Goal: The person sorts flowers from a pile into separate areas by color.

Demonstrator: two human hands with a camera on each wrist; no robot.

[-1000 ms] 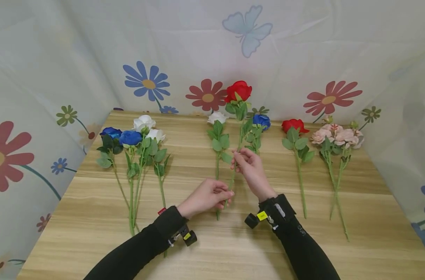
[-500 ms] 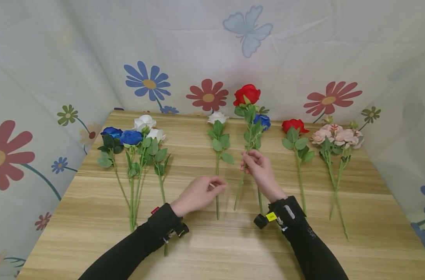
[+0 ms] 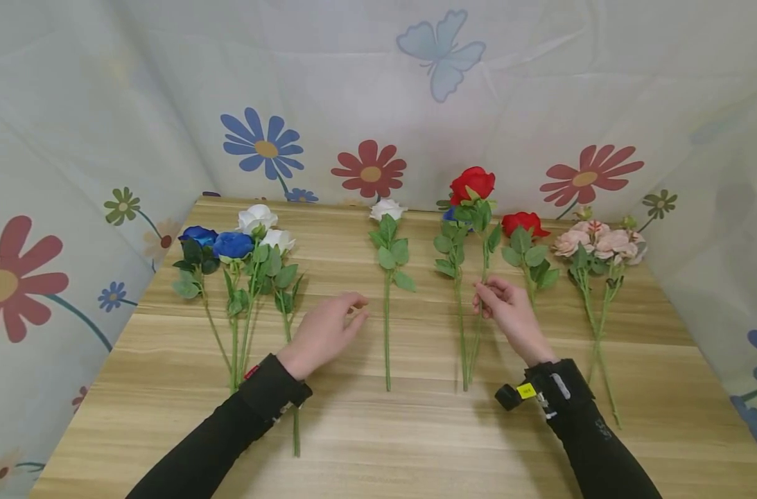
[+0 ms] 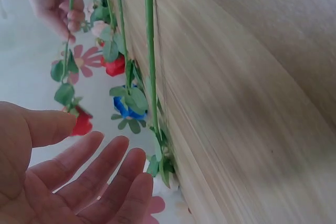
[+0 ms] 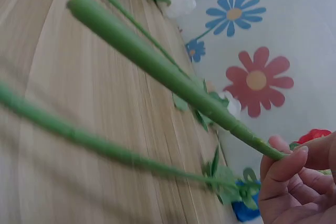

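My right hand (image 3: pixel 508 312) pinches the green stem of a red rose (image 3: pixel 472 186) between thumb and fingers. The bloom stands above the table's back edge and partly hides a blue rose (image 3: pixel 449 214) lying behind it. In the right wrist view the held stem (image 5: pixel 173 80) slants across the picture, its cut end free. My left hand (image 3: pixel 325 333) holds nothing; its fingers are spread and relaxed in the left wrist view. It hovers between the left-hand flowers and a single white rose (image 3: pixel 387 210) lying on the wooden table (image 3: pixel 366 443).
On the left lie blue roses (image 3: pixel 233 245) and white roses (image 3: pixel 256 218) with overlapping stems. Another red rose (image 3: pixel 524 224) lies right of the held one, beside pink flowers (image 3: pixel 615 244) with crossed stems. A flower-printed curtain (image 3: pixel 328 69) hangs behind the table.
My right hand has carried the red rose to the right, past the blue rose. My left hand has let go of the stem and drawn back to the left, fingers loosening.
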